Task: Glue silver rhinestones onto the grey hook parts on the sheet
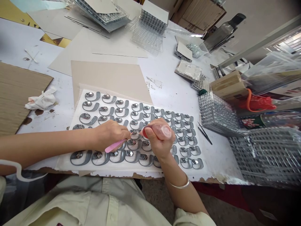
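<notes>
Left grip (110,135) and right grip (158,135) both clenched, tools close together
Pink plastic stick (114,146) and clear squeeze bottle (160,131) tip down, both reaching one grey curved piece (135,135).

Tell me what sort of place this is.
Probably a small handicraft workshop. Rows of grey curved pieces with shiny metal centres lie on a white sheet, clear trays of small metal parts are stacked nearby, and fine tweezers rest on the scuffed worktable.
</notes>
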The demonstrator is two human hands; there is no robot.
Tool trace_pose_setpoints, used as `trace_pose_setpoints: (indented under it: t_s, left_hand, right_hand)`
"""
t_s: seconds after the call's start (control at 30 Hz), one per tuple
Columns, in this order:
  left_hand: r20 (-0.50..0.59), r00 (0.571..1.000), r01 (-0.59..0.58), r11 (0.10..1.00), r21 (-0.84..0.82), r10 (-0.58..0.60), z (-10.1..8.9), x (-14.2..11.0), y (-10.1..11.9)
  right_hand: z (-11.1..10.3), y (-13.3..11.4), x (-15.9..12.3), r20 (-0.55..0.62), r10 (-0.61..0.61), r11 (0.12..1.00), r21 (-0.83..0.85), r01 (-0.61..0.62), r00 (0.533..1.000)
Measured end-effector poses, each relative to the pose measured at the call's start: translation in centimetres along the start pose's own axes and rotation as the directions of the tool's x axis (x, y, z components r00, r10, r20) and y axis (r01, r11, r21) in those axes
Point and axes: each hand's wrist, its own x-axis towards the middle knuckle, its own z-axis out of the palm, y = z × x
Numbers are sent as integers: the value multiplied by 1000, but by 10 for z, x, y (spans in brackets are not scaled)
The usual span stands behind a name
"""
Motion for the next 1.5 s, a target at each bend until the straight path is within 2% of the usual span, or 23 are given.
trace_pose_setpoints:
  t_s: [0.43,0.73,1.13,1.33,1.5]
  left_hand:
    - [-80,997,-7,986,-168,-6,-4,5,-2]
    - [-14,998,50,981,-186,-54,-6,6,-1]
    - [-41,998,34,977,-212,-44,-7,6,-2]
    - [-30,999,35,973,-226,-43,-6,5,-3]
    - [-21,998,49,978,-201,-55,-6,5,-2]
  right_hand:
    - [2,-3,1,12,-5,1000,18,5,1000]
    - [4,0,-3,-11,19,999,28,-19,1000]
    - [2,-1,0,0,13,1000,14,-13,1000]
    - [1,-1,-1,-19,54,998,19,-54,998]
    - [2,-1,-1,-72,40,999,17,-39,997]
